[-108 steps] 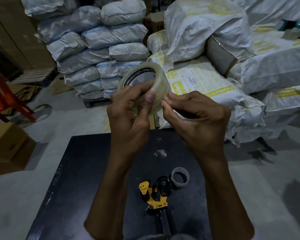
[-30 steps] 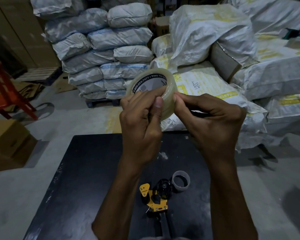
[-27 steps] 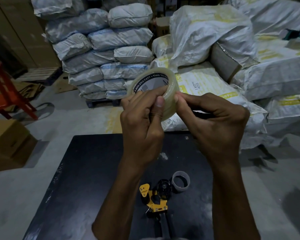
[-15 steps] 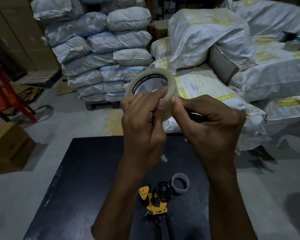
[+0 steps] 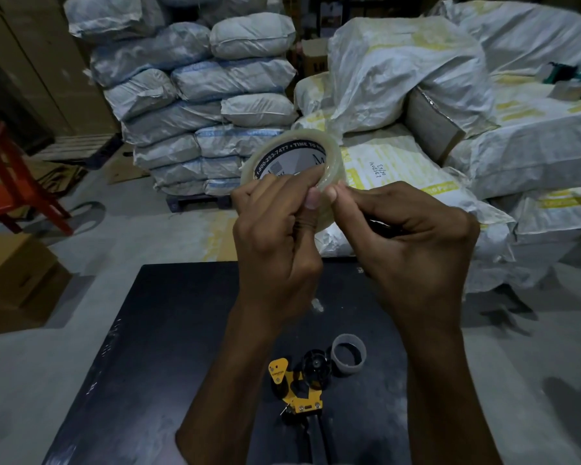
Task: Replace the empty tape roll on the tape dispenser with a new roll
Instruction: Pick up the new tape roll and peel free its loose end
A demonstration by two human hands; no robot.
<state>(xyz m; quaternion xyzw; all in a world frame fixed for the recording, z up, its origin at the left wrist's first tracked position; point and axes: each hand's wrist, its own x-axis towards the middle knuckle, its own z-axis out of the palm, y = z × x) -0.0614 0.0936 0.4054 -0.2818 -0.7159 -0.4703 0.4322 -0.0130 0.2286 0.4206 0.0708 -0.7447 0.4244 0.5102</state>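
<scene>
A new roll of clear tape [image 5: 294,156] with a printed core is held up in front of me, above the far edge of the black table [image 5: 168,330]. My left hand [image 5: 275,236] grips the roll, its thumb pressed on the outer face. My right hand [image 5: 413,239] pinches at the roll's right edge with thumb and forefinger, the other fingers curled. On the table near me lies the yellow and black tape dispenser [image 5: 299,387], its black hub bare. The empty grey core [image 5: 348,354] stands just right of the hub.
Stacked grey-white sacks [image 5: 202,105] and larger white bags with yellow print [image 5: 416,152] fill the floor beyond the table. A red chair [image 5: 17,186] and cardboard boxes [image 5: 10,276] stand to the left. Concrete floor surrounds the table.
Both hands stay on the roll in nearly the same spot. The fingertips of my right hand have shifted slightly along the roll's edge. The dispenser and empty core have not moved.
</scene>
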